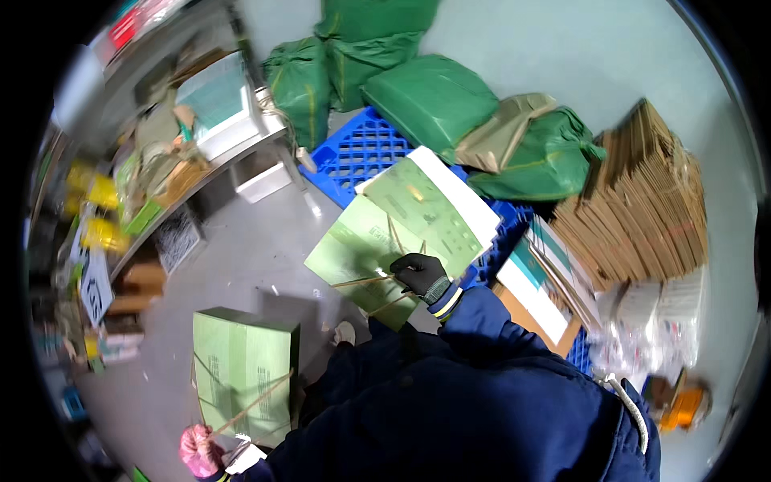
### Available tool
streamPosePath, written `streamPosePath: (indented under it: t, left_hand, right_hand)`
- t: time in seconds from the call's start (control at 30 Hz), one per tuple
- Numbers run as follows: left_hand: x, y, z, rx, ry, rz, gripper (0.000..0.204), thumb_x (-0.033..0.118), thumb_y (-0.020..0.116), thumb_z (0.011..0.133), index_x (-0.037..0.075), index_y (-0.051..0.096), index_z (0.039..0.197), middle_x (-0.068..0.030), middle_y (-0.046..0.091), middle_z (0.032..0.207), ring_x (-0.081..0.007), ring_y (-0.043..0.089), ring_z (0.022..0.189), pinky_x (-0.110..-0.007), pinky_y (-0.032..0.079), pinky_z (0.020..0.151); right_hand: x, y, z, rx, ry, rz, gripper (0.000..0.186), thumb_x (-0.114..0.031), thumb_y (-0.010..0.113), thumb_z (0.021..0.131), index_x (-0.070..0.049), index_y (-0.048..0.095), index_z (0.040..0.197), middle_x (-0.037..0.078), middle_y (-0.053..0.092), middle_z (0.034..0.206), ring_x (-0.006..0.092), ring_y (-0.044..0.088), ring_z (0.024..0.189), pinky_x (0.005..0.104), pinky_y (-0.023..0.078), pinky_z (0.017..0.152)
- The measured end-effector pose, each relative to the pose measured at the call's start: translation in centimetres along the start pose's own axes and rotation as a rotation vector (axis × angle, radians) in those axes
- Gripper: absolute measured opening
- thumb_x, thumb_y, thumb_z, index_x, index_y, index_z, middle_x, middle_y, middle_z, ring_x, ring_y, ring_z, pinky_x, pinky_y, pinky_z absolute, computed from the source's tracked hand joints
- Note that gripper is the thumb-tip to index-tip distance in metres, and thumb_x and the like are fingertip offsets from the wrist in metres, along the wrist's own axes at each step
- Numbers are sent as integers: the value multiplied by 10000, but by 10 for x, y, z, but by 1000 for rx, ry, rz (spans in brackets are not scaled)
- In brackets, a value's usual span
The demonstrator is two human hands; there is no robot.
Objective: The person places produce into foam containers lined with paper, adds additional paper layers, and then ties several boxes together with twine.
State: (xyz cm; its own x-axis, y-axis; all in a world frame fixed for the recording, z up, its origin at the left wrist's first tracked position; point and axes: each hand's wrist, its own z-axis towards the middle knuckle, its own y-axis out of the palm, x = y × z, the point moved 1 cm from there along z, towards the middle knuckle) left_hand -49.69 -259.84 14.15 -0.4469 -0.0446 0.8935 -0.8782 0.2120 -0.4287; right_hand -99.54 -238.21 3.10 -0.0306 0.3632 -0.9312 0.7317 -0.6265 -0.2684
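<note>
My right hand (421,276), in a black glove, is closed on the brown string (365,281) tied around a pale green flat bundle (347,245). That bundle hangs tilted in front of me and overlaps a green printed sheet stack (426,205) behind it. At the lower left my left hand (201,451), in a pink glove, is closed around the twine (253,399) that crosses a thick, pale green, box-shaped bundle (241,365). This second bundle is beside my legs; whether it touches the floor I cannot tell. My fingertips are partly hidden on both hands.
Ahead, a blue plastic pallet (361,153) carries green sacks (434,100) and white-edged sheets. Flattened cardboard (642,209) leans at the right, near plastic-wrapped white stacks (666,317). A cluttered shelf (201,173) runs along the left. Grey floor (241,257) lies between.
</note>
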Motion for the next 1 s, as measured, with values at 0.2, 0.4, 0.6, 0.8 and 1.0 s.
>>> streamPosePath:
  t: [0.2, 0.4, 0.6, 0.8, 1.0]
  left_hand:
    - [26, 166, 136, -596, 178, 159, 253, 246, 574, 851, 18, 554, 744, -1, 482, 554, -67, 374, 369, -224, 310, 350]
    - [69, 247, 152, -1057, 424, 116, 299, 272, 588, 835, 2, 541, 714, -32, 498, 550, -86, 379, 313, -217, 286, 316]
    - [150, 287, 69, -1443, 644, 222, 218, 181, 609, 810, 59, 546, 979, -75, 575, 801, -207, 519, 590, -287, 414, 564]
    - [163, 378, -121, -1562, 719, 306, 272, 244, 605, 827, -5, 553, 730, -43, 508, 535, -97, 377, 296, -232, 323, 297]
    - [206, 441, -344, -1805, 735, 181, 253, 255, 619, 824, 13, 580, 763, -37, 523, 561, -90, 407, 331, -223, 348, 317]
  right_hand:
    - [6, -19, -111, 401, 202, 102, 185, -159, 611, 739, -65, 676, 884, 83, 661, 781, 148, 635, 649, 275, 522, 600]
    - [0, 23, -273, 930, 397, 234, 151, -129, 614, 743, -57, 667, 865, 74, 651, 753, 138, 618, 620, 279, 521, 543]
    - [-21, 50, -450, 1489, 270, 613, 129, -91, 597, 768, -54, 659, 875, 41, 625, 733, 105, 579, 594, 264, 517, 502]
    - [39, 37, -587, 1773, 284, 799, 154, -72, 599, 774, -41, 648, 917, 46, 623, 774, 104, 577, 646, 257, 522, 530]
    - [89, 20, -741, 2048, 226, 987, 182, -38, 619, 754, -29, 633, 935, 49, 608, 782, 125, 575, 637, 278, 534, 538]
